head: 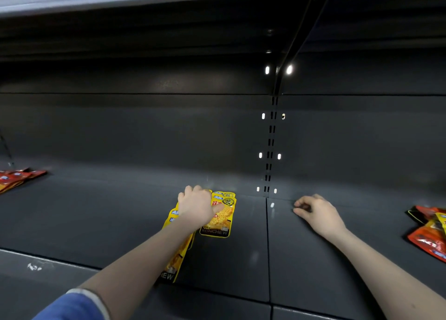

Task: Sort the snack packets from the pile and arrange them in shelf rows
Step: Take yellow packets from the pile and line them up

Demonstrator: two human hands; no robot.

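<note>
A dark shelf (120, 211) spans the view. Yellow packets (218, 219) lie on it in overlapping rows near the middle; red packets (17, 177) sit far left, and a mixed pile (428, 232) far right. The left hand (196, 206) rests on the yellow packets, its grip curled, thumb pressing one (fingertips hidden). The right hand (318, 212) rests on the shelf, loosely curled, holding nothing.

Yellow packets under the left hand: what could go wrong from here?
The yellow packets overlap loosely, so the left hand resting on them could skew the row as it withdraws. The nearest yellow packet reaches the shelf front edge and might slide off. The mixed pile at right is still unsorted.
</note>
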